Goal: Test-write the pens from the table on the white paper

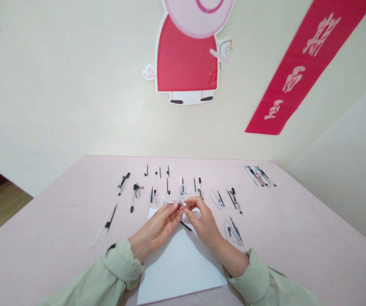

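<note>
Above the far end of a white sheet of paper (179,267), both hands meet at a small clear pen part (169,202). My left hand (164,221) pinches it between thumb and fingers, and its clear end sticks out to the left. From the other side, my right hand (202,216) has its thumb and index finger closed at the part's right end; the exact contact is hidden by the fingertips. A thin black refill (186,226) shows below the hands, slanting over the paper. Whether it rests on the sheet or is held I cannot tell.
Taken-apart pens lie in small groups around the paper, such as a clear barrel with a dark refill (111,217) at left and pen parts (235,229) at right. Several whole pens (259,175) lie at the back right. The pink table (58,221) meets a wall behind.
</note>
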`<state>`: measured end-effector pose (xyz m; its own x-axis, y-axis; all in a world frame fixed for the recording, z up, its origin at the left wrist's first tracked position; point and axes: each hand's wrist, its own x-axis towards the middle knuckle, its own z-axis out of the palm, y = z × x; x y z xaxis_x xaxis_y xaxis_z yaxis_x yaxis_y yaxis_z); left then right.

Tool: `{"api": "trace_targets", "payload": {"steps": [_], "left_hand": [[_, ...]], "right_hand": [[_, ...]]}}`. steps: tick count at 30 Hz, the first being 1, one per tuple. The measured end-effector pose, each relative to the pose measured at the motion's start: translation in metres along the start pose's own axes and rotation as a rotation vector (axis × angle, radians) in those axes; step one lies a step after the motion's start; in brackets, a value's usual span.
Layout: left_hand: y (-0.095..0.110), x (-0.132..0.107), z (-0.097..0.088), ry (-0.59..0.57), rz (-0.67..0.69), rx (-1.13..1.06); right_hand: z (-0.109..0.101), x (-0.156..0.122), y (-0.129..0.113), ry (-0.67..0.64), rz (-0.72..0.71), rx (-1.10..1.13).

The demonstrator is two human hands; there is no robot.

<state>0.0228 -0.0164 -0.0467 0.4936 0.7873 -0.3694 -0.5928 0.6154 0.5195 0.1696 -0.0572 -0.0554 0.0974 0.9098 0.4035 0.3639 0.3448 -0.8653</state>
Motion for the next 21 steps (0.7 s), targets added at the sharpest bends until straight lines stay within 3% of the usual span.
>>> {"api": "trace_targets", "payload": {"steps": [5,21], "left_hand": [[-0.004,0.002,0.000,0.020,-0.041,-0.064],[-0.005,-0.007,0.002,-0.114,-0.130,0.023]], "right_hand": [[-0.001,-0.001,-0.002,-0.003,-0.037,-0.032],[-0.013,0.004,-0.009,0.133,-0.100,-0.167]]}}
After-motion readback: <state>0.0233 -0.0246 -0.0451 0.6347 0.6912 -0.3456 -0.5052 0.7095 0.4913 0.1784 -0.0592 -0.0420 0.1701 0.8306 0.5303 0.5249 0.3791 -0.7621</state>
